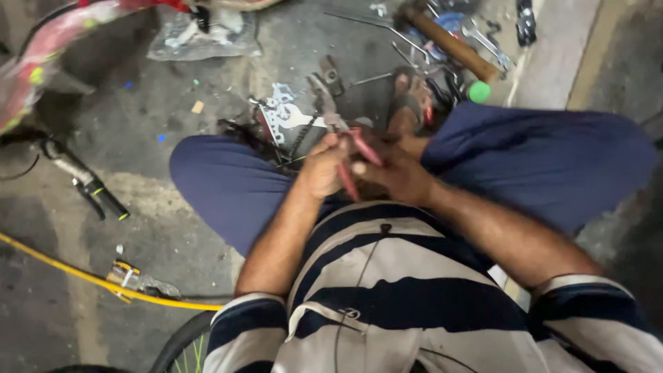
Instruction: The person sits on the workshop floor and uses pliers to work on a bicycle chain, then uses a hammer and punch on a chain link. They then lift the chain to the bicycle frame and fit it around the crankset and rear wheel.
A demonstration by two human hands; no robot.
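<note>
Concrete floor (207,124), oily. Red-handled pliers (356,155) sit above the lap, both hands clenched on the handles: left hand (323,168), right hand (397,176). Just beyond pliers: bike chain (300,135). Further out: wooden-handled hammer (452,45). Far left: yellow hose (83,276).

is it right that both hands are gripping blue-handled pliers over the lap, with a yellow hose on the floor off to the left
Not quite. In the head view the pliers have red handles, not blue. The rest holds: the left hand and right hand both grip them over the lap, and a yellow hose lies on the floor to the left.
</note>
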